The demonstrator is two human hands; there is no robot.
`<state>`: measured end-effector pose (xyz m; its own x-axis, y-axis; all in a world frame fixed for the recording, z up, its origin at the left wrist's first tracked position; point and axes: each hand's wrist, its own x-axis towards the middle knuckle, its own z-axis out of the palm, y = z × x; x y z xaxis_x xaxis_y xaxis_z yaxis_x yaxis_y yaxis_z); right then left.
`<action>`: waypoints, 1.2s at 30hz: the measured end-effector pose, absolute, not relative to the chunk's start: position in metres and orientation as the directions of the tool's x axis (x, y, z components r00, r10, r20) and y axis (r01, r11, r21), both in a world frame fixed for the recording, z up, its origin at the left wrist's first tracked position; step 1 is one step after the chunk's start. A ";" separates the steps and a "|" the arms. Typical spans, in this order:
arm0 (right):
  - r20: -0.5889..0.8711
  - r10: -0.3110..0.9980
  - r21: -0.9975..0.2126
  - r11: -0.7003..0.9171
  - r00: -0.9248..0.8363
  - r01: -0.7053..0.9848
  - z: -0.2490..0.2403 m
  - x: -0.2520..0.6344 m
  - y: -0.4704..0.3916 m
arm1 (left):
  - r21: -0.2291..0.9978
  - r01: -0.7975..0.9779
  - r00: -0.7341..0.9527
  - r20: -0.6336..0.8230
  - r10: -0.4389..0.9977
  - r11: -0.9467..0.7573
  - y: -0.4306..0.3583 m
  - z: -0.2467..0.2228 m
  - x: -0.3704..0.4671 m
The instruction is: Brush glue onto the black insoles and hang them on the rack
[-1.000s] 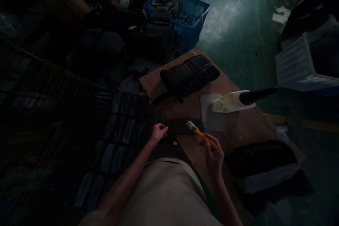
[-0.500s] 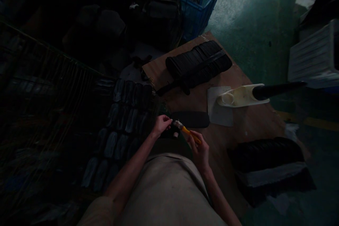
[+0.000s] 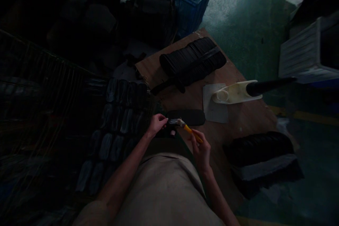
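Observation:
My right hand [image 3: 202, 150] is closed around the yellow handle of a paintbrush [image 3: 191, 132], its bristles pointing left and clotted with something pale. The fingertips of my left hand [image 3: 158, 124] pinch the left end of a small dark piece [image 3: 173, 121]. Wet-looking, whitish streaks show on that piece, and the brush tip touches or hovers at its right end; I cannot tell which. Just behind it, a flat dark rounded pad [image 3: 194, 117] lies on the wooden board [image 3: 182, 100]. A small pinkish spot [image 3: 173, 133] shows below the piece; its nature is unclear.
On the board are a bundled dark stack [image 3: 193, 60], a cream holder [image 3: 235, 92] with a black handle, resting on a pale sheet [image 3: 212, 111], and another dark stack [image 3: 265, 148]. Rows of streaked dark pieces [image 3: 127, 120] fill a rack at left. Crates, blue [image 3: 189, 10] and white [image 3: 300, 53], stand beyond.
The brush has moved right, away from my left fingertips, and a whitish streaked stretch of the dark piece now shows between them. The whole view has shifted slightly.

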<state>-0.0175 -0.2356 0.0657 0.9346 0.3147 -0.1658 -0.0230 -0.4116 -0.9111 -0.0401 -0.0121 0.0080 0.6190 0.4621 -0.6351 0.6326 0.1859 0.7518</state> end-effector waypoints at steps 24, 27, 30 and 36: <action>0.217 0.309 -0.496 -0.783 0.926 0.377 0.074 0.017 -0.259 | 0.763 0.636 0.663 -0.617 0.424 0.115 -0.006 0.007 -0.039; 0.204 0.358 -0.414 -0.812 0.911 0.411 0.069 0.018 -0.251 | 0.764 0.638 0.671 -0.612 0.417 0.096 -0.005 0.007 -0.039; 0.167 0.444 -0.473 -0.747 0.880 0.467 0.067 0.005 -0.232 | 0.777 0.627 0.695 -0.594 0.406 0.063 -0.003 0.005 -0.039; 0.082 0.554 -0.749 -0.514 0.829 0.418 0.067 -0.021 -0.192 | 0.790 0.612 0.726 -0.578 0.373 0.035 0.000 0.001 -0.040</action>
